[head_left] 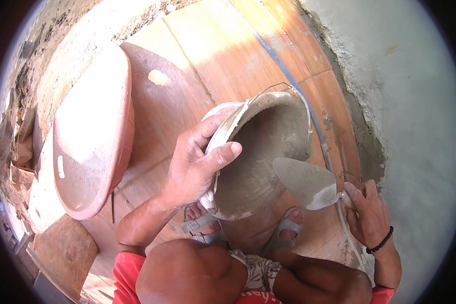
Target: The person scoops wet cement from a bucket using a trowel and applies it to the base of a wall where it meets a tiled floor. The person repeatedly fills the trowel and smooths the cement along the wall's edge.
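My left hand (197,157) grips the rim of a bucket (268,126), thumb over the edge and fingers round the outside. The bucket tilts with its mouth toward me, and grey mortar residue coats its inside. A thin wire handle (268,88) arcs over its far rim. In my right hand (365,210) is a pointing trowel (305,181), held by its handle. Its blade reaches to the bucket's right lower edge, with some pale grey mortar near the neck. Most of the trowel's handle is hidden in my fingers.
A large pinkish basin (124,109) leans at the left. Below it sits a brown, dusty container (68,253). Wood-look tiles (213,45) cover the floor, crossed by a blue strap (278,58). A grey plastered wall (415,101) rises at the right, with wet mortar (372,152) along its foot.
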The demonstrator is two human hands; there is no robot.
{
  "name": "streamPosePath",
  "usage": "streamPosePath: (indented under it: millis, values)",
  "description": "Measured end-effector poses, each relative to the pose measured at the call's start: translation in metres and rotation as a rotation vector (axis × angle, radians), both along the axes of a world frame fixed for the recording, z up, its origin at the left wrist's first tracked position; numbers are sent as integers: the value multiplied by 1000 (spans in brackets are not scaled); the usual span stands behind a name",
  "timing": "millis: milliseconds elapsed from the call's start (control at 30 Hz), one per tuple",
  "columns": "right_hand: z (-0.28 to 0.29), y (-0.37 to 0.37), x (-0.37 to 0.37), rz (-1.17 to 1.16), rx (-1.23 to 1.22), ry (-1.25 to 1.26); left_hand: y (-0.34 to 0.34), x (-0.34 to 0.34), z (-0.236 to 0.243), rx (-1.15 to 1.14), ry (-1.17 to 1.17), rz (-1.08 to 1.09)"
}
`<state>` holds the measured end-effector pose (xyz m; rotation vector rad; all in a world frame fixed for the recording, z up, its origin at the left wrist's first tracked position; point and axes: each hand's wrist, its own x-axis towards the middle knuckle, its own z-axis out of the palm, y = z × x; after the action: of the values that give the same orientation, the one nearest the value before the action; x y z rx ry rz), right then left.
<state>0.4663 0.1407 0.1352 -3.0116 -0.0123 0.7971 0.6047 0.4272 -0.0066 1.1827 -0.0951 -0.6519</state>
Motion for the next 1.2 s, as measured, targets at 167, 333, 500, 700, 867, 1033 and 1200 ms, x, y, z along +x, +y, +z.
streamPosePath:
  millis: [167, 333, 500, 700, 867, 1033, 1200]
  values:
    - [-18, 11, 44, 77, 69, 31, 1, 41, -2, 10, 47, -7]
    - [-18, 27, 82, -175, 593, 441, 17, 46, -9, -78, 84, 27]
    - [-39, 36, 104, -41, 373, 399, 28, 40, -16, -94, 71, 4]
    - [-108, 62, 103, -71, 389, 289, 22, 36, -11, -61, -223, -112]
    - [-123, 78, 101, 8, 349, 379, 38, 36, -22, -91, -171, -95]
    - [-130, 71, 94, 96, 436, 416, 41, 28, -35, -154, -263, -90]
    - [-125, 73, 100, 196, 337, 479, 45, 30, -38, -163, -201, -107]
